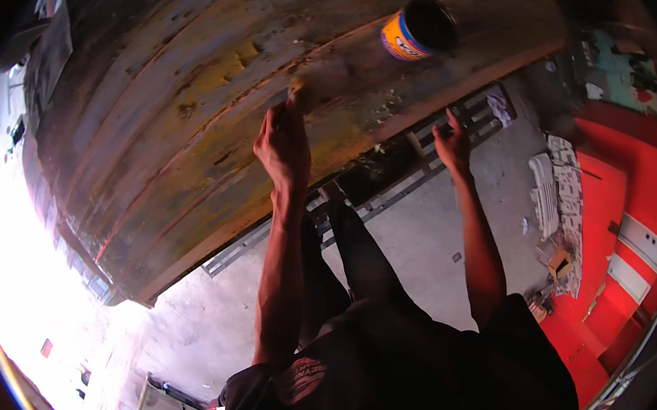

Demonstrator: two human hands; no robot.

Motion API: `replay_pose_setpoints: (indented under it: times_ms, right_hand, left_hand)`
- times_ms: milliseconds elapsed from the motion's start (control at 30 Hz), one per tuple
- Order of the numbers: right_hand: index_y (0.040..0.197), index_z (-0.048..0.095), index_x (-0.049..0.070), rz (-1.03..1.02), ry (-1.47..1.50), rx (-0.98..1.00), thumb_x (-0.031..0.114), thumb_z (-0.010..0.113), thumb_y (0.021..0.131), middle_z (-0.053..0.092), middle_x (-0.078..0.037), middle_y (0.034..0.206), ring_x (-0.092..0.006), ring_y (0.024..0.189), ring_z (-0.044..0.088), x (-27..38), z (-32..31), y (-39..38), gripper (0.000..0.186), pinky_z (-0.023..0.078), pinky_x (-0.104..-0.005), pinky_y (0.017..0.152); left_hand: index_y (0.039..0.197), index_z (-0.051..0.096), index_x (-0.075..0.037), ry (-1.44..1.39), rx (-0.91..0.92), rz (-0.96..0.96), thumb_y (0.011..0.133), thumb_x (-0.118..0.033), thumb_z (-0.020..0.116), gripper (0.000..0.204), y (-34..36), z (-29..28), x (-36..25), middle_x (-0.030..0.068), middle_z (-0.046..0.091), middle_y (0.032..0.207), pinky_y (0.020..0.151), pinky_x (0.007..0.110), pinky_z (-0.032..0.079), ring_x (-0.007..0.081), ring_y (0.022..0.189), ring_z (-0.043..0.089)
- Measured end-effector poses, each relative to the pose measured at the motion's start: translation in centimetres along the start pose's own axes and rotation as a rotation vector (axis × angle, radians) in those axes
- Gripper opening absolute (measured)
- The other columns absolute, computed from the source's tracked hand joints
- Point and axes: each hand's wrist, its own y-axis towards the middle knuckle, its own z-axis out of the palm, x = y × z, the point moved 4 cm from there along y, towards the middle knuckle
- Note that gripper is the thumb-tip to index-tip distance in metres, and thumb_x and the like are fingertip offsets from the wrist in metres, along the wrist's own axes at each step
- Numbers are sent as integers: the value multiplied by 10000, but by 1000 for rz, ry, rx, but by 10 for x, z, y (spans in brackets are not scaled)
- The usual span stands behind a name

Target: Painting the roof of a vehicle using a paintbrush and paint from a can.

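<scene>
My left hand (282,143) is closed at a long, weathered wooden surface (177,78) with streaks and patches of yellow, grey and rust-brown. Something brownish and blurred at its fingertips is too unclear to name. My right hand (452,139) hangs by the near edge of that surface, index finger raised and fingers apart, with nothing visible in it. An orange and blue can (401,37) with a dark inside stands on the wood beyond both hands, to the upper right.
Below the wood are dark slatted bars (471,118) with a pale cloth (498,108), and a grey concrete floor (425,235) around my legs. At right are red panels (646,169), stacked pale items (543,186) and a cardboard box (559,263). Bright daylight fills the left side.
</scene>
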Motion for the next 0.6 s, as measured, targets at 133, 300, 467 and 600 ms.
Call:
replay_pose_setpoints:
  times_ms: [133,300,467,600]
  right_hand:
    - [1417,423,134,-2,27,35,299,628,830,557,-228,1279,-386,1181,534,20,15,6,643,442,-431,983]
    - [1332,544,134,209,243,144,269,635,800,535,-230,1320,-381,1193,532,16,45,-5,556,440,-420,991]
    - [1184,659,137,198,388,152,249,587,854,625,-141,1237,-289,1112,610,25,19,-6,356,474,-384,922]
    - [1159,660,98,353,245,-212,474,510,903,673,-111,964,-237,790,625,-10,-8,48,479,487,-370,682]
  left_hand:
    - [961,676,9,-480,105,-211,947,-182,617,200,9,25,2,78,686,817,570,266,498,119,641,644]
    - [963,683,44,-431,-23,-290,946,-131,614,188,0,-21,64,72,673,832,548,249,510,106,627,625]
    - [887,684,32,-103,-291,-141,945,-72,587,153,-6,-117,83,75,647,771,512,248,489,109,626,606]
    - [856,659,-12,-40,-217,96,925,-73,600,109,2,-104,69,64,629,760,568,280,492,144,644,593]
